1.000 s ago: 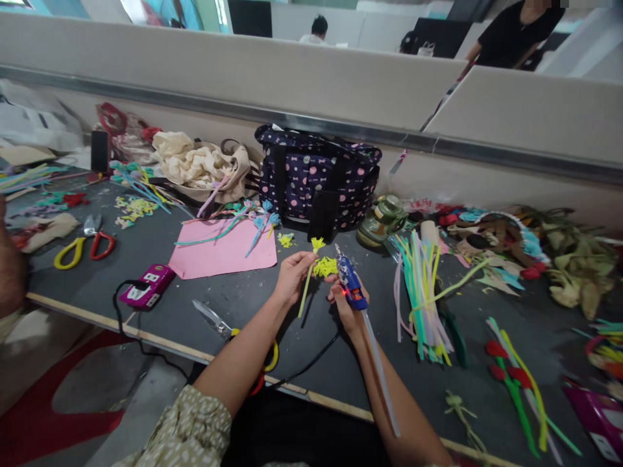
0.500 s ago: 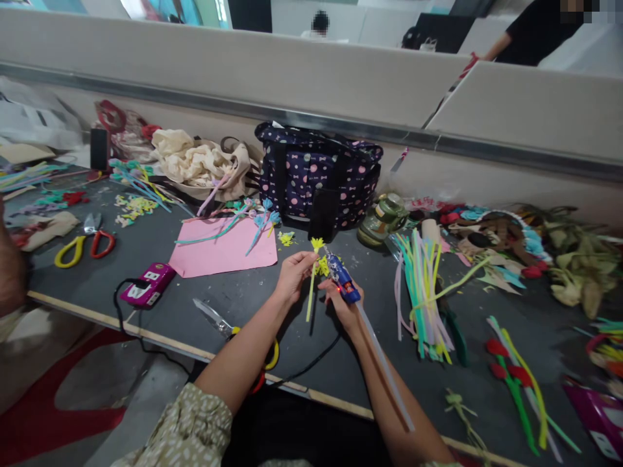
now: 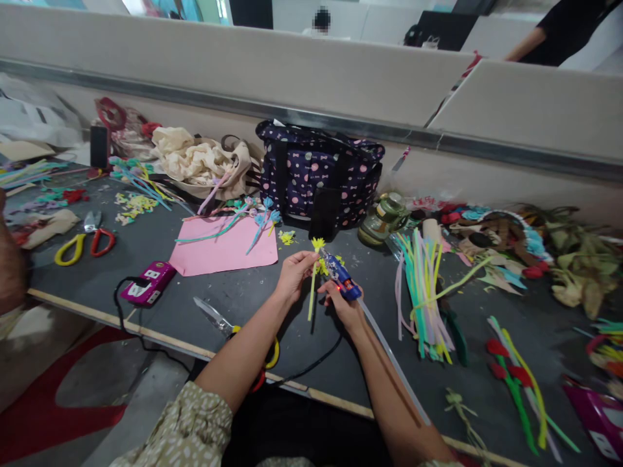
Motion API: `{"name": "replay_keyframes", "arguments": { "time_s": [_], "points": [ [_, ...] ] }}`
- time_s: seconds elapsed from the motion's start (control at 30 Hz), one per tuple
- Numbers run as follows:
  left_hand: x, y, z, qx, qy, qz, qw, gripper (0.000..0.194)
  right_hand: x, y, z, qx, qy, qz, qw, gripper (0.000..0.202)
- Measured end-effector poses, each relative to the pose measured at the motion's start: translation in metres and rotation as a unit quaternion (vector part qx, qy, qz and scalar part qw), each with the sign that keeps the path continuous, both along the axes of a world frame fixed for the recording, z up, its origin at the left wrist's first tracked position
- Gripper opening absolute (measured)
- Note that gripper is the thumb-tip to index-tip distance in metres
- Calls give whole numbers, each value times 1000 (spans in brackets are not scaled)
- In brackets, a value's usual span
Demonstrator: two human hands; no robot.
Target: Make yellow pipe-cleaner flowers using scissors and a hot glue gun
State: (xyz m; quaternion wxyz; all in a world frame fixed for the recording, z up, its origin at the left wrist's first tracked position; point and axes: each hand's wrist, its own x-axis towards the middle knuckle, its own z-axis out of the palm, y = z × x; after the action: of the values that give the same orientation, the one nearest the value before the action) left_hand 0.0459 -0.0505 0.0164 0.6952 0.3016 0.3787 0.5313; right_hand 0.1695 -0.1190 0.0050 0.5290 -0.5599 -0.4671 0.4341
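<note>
Pinched in my left hand (image 3: 294,275) is a yellow flower stem (image 3: 311,299) with a small frilly yellow head at its top. My right hand (image 3: 344,303) is wrapped round a blue glue gun (image 3: 343,279), whose tip is close to the flower head. A long clear glue stick (image 3: 392,357) runs from the back of the gun along my right forearm. Small yellow pieces (image 3: 322,266) lie on the dark table (image 3: 360,376) behind the gun. Scissors (image 3: 214,316) lie partly under my left forearm.
Behind my hands are a patterned bag (image 3: 304,172), a phone (image 3: 325,214) and a green bottle (image 3: 382,220). Pink paper (image 3: 228,250) and a purple box (image 3: 150,283) lie left, a pipe cleaner bundle (image 3: 423,298) right. Another person's hand (image 3: 10,272) shows far left.
The glue gun has shifted slightly, and its glue stick's rear end has swung a little to the right. My left hand stays nearly where it was, with the yellow stem.
</note>
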Motion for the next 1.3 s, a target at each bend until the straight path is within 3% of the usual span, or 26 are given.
{"name": "replay_keyframes", "arguments": {
  "time_s": [0.33, 0.93, 1.3],
  "points": [
    [-1, 0, -1, 2, 4, -7, 1000, 29, -1, -1, 4, -20, 3, -9, 1000, 35],
    [0, 0, -1, 2, 8, -8, 1000, 29, -2, 0, -4, -63, 28, -38, 997, 39],
    [0, -1, 0, 1, 6, -13, 1000, 29, 3, 0, -13, -23, -16, -13, 1000, 32]
  ]
}}
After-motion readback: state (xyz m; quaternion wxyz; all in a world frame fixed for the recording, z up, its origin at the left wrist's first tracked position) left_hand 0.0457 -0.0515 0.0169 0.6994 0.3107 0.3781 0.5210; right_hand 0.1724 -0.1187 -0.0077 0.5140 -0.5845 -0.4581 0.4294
